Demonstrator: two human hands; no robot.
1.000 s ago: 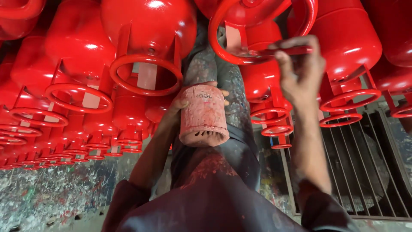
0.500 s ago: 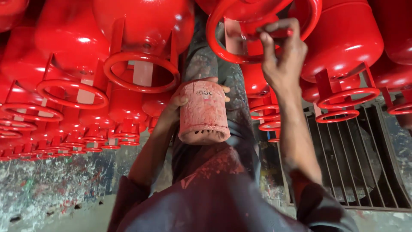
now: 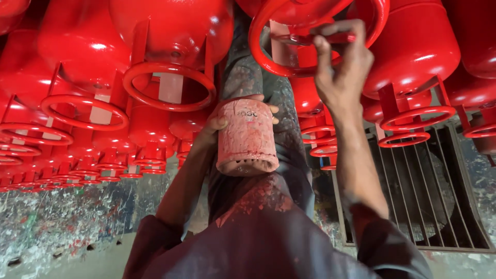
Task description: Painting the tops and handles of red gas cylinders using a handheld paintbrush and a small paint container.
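Paint-spattered grey wall point(image 3: 57, 232) behind, with a dark metal grille and round fan point(image 3: 423, 191) at right. Hanging across the whole upper scene, rows of glossy red metal gas cylinders point(image 3: 77, 57), each with a round red ring collar; receding rows at left, more at right.

Nearest, top centre: one glossy red cylinder with a large red ring collar point(image 3: 268, 46). Right hand point(image 3: 343, 67) raised to it, fingers curled over the ring's rim and closed around it, forearm running down to a dark sleeve.

Centre: a paint-caked pinkish-red cylindrical cap with small holes near its rim point(image 3: 248, 137), tilted, open end facing down. Left hand point(image 3: 219, 124) wrapped around its upper part from behind, thumb at the left side, fingertips showing at the right edge, gripping firmly. Cap just below and left of the held ring, not touching it.

Bottom: dark, red-flecked garment point(image 3: 258, 232).
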